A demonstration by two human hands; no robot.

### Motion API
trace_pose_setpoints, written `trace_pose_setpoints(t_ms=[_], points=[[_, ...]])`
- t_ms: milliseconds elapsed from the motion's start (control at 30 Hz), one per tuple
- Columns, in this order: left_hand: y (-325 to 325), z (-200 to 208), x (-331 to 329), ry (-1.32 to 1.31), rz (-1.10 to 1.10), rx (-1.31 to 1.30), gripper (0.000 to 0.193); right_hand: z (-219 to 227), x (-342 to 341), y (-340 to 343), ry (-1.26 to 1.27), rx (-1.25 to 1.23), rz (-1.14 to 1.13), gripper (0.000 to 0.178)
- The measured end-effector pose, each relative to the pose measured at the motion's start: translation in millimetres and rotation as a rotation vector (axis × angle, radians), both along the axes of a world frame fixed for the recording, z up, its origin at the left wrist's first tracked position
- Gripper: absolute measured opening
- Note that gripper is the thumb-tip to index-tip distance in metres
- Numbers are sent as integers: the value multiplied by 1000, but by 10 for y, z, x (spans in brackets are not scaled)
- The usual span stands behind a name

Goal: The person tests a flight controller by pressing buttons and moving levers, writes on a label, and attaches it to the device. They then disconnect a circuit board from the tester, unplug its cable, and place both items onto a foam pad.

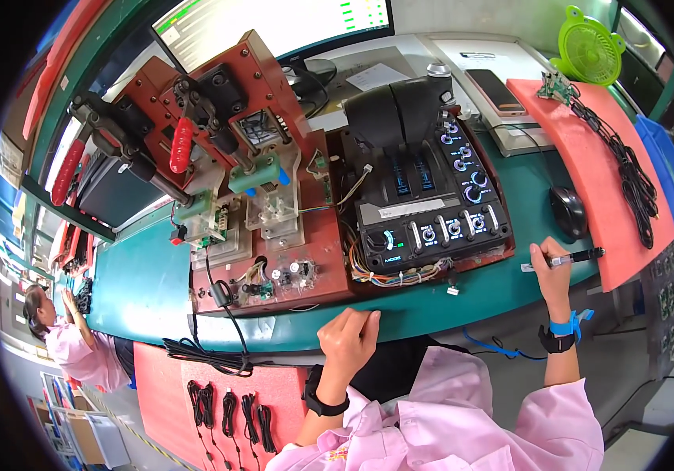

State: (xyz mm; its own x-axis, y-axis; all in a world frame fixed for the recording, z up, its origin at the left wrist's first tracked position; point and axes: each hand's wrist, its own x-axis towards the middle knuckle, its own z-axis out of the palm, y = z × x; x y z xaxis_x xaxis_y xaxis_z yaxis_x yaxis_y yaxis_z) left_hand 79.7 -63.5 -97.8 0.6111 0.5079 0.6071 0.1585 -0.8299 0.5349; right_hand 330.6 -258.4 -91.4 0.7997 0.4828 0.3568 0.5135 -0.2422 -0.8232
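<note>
My right hand [553, 275] is closed around a marker pen [576, 257], its black end pointing right toward the pink foam sheet. A small white slip shows just left of those fingers. My left hand [347, 341] is curled into a loose fist at the bench's front edge, and nothing shows in it. Ahead of both hands stands a black control panel [439, 212] with knobs, metal toggle switches and a thick two-part lever [400, 114]. Coloured wires [400, 275] run along its front underside. The panel rests in a red-brown test fixture [313, 275].
Two red-handled toggle clamps [182, 145] rise from the fixture at left. A black mouse [568, 212] lies beside pink foam [628, 157] carrying a circuit board and cable. Bundled black cables [229, 412] lie on foam at lower left. A monitor [274, 31] stands behind; another person [78, 353] works far left.
</note>
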Motion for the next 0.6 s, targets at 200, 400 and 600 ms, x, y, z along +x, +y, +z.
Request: trace_pose_setpoints(t_ms=[200, 400, 600], points=[[-32, 1, -86, 22, 20, 12, 15, 15, -99, -5, 56, 11, -2, 32], [-28, -33, -6, 42, -21, 0, 13, -34, -50, -94, -51, -13, -33, 32], [-5, -82, -41, 98, 54, 50, 15, 18, 7, 65, -25, 31, 29, 32]])
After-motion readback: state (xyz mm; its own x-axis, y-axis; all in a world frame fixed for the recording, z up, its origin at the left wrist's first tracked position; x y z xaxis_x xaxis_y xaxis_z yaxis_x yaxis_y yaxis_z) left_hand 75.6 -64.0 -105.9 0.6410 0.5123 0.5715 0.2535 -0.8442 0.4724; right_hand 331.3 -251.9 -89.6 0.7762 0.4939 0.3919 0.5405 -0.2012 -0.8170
